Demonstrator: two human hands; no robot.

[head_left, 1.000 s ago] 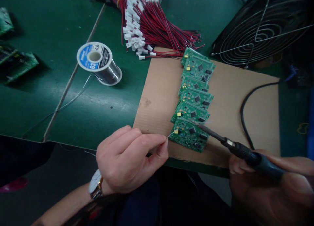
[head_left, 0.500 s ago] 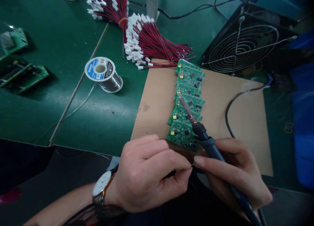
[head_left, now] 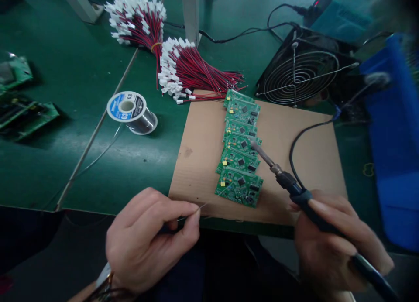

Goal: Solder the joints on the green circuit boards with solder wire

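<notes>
My left hand (head_left: pixel 153 238) pinches a thin solder wire (head_left: pixel 207 204) between thumb and forefinger, its free end pointing up and right toward the nearest circuit board. In my right hand (head_left: pixel 337 241) is a soldering iron (head_left: pixel 291 184), gripped by its dark handle, the tip above the middle of the board row. Several green circuit boards (head_left: pixel 240 186) overlap in a column on a brown cardboard sheet (head_left: pixel 193 162). The solder spool (head_left: pixel 132 112) stands on the green table to the left, with wire trailing from it toward the table's front edge.
Two bundles of red and black wires with white connectors (head_left: pixel 196 68) lie at the back. A black fan with a wire guard (head_left: pixel 297 77) stands back right, near a teal box (head_left: pixel 337 14) and a blue bin (head_left: pixel 389 162). More circuit boards (head_left: pixel 29 116) sit far left.
My hands have moved apart: the left went left with the solder wire, the right went right with the soldering iron. More wire shows beyond my left fingertips. The camera view has shifted slightly.
</notes>
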